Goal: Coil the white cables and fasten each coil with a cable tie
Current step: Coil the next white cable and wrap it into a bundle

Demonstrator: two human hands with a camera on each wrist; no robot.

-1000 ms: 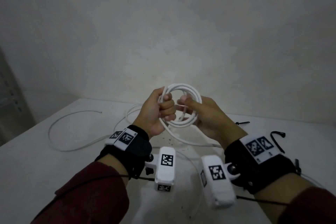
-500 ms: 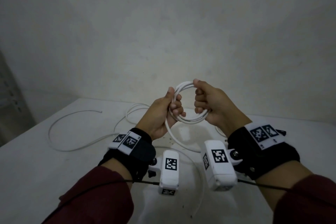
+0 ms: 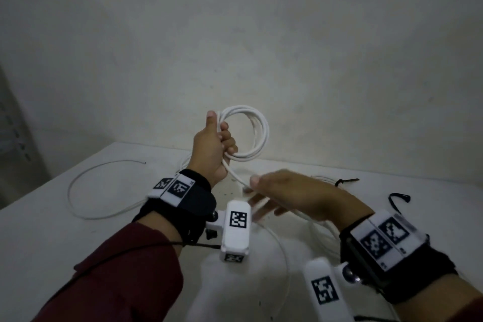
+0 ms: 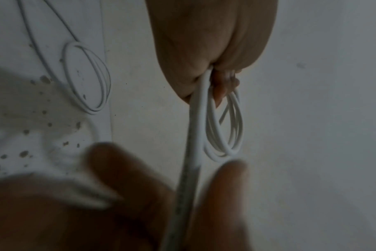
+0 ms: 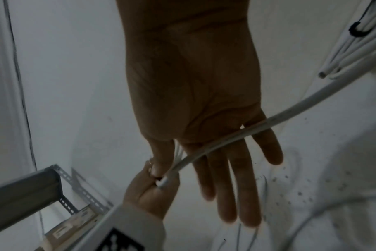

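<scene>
My left hand grips a coil of white cable upright above the table, thumb up along the loops; the left wrist view shows the coil hanging from the closed fist. The coil's loose tail runs down to my right hand, which hovers lower with fingers straight. In the right wrist view the tail lies across the base of those straight fingers and ends in the left hand. Two black cable ties lie on the table at right.
Another white cable lies in a wide loop on the white table at left. A small flat coil rests on the table. A white bundle with a black tie lies by my right hand. A metal shelf stands left.
My right hand has let go of the coil, dropped toward the table and straightened its fingers under the tail. The left hand keeps its grip on the coil.
</scene>
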